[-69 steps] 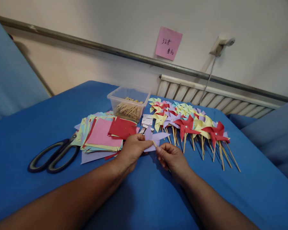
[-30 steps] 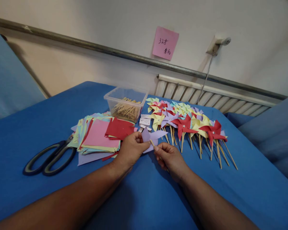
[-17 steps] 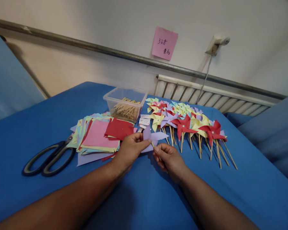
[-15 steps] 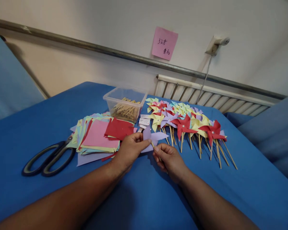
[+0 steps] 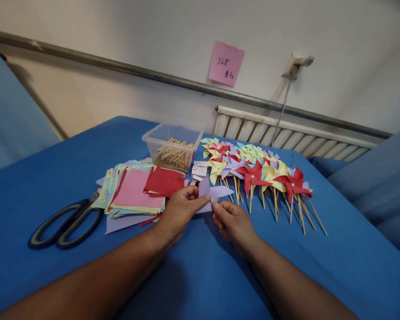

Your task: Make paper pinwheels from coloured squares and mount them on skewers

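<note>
Between my hands is a purple paper pinwheel (image 5: 220, 191), its blades spread out. My left hand (image 5: 183, 203) pinches it near the middle, thumb on top, hiding part of the left blades. Closed around a thin wooden stick (image 5: 211, 201) at the pinwheel's center is my right hand (image 5: 233, 222); only the stick's tip shows, and the rest is covered by the fingers. Left of my left hand lies a stack of colored paper squares (image 5: 133, 189), with red squares (image 5: 165, 180) on top. Finished pinwheels (image 5: 253, 175) on sticks lie in rows to the right of my right hand.
A clear plastic box (image 5: 196, 143) with wooden sticks (image 5: 173, 155) stands behind the paper. Large scissors (image 5: 66, 222) lie at the left. Small white boxes (image 5: 199, 170) sit behind my hands. A radiator (image 5: 253, 129) and a metal pipe (image 5: 153, 73) run along the wall beyond the blue-covered table (image 5: 86, 146).
My right fingers have slid up the stick toward the pinwheel's center, so less of it shows. The left hand keeps its pinch. The camera view has shifted slightly.
</note>
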The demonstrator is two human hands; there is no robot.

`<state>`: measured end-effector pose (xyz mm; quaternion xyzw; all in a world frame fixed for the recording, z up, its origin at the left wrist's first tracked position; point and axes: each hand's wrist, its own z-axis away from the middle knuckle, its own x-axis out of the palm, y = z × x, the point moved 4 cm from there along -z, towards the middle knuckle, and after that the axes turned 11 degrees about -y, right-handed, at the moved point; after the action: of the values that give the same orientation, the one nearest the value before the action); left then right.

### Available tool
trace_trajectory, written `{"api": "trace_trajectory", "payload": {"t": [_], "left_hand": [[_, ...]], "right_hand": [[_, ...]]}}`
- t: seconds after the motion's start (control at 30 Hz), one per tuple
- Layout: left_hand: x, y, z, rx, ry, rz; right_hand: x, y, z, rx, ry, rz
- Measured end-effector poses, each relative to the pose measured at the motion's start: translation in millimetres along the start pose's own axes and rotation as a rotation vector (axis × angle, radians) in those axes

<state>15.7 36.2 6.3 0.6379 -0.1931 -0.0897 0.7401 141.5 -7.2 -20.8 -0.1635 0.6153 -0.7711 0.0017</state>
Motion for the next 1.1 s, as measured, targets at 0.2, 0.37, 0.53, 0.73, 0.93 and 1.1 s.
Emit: {"api": "trace_trajectory", "payload": {"t": [0.2, 0.37, 0.53, 0.73, 0.93, 1.1], "left_hand": [[-2.0, -1.9, -1.8, 0.011, 0.031, -0.102], [-0.6, -1.0, -1.9, 0.02, 0.055, -0.138], [2.6, 3.2, 0.2, 0.023, 0.066, -0.08], [4.7, 5.1, 1.1, 0.01, 0.04, 0.018], [1.9, 0.3, 0.5, -0.013, 0.042, 0.049], [0.5, -3.2, -0.2, -0.024, 0.03, 0.035]], "right_hand": [[1.0, -0.1, -0.5, -0.026, 0.003, 0.079], [1.1, 0.7, -1.3, -0.051, -0.021, 0.084], [0.2, 0.0, -0.9, -0.042, -0.036, 0.096], [-1.5, -2.1, -1.0, -0.032, -0.033, 0.092], [-2.9, -0.1, -5.0, -0.031, -0.025, 0.122], [-4.9, 0.8, -6.3, -0.052, 0.027, 0.11]]}}
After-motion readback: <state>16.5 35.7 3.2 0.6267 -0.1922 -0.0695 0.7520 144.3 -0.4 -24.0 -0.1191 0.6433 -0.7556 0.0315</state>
